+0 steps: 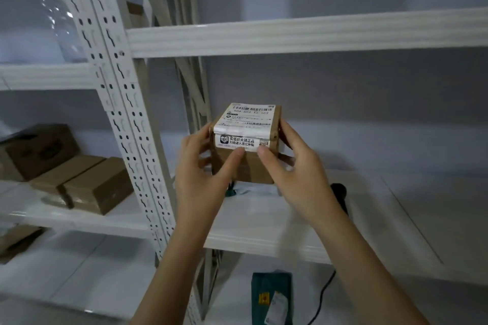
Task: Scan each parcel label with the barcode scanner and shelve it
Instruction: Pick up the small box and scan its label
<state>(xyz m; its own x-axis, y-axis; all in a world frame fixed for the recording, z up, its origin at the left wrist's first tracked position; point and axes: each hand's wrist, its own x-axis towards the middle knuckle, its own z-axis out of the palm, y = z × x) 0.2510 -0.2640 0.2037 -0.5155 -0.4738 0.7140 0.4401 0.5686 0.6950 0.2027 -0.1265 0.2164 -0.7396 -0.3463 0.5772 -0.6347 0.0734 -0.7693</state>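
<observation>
A small brown cardboard parcel (248,166) with a white barcode label (247,120) on top is held over the white middle shelf (369,208). My left hand (203,174) grips its left side, thumb on the front face. From the right, my right hand (295,169) grips it, thumb at the label's lower edge. A black barcode scanner (340,194) lies on the shelf behind my right wrist, mostly hidden, and its cable (323,295) hangs down below the shelf. Something white and green (235,191) lies just under the parcel.
White slotted uprights (124,119) separate this bay from the left bay, where several brown boxes (79,182) lie on the shelf. A dark green parcel (272,298) lies on the lower level. An upper shelf beam (303,34) crosses above. Clear plastic (52,8) stands top left.
</observation>
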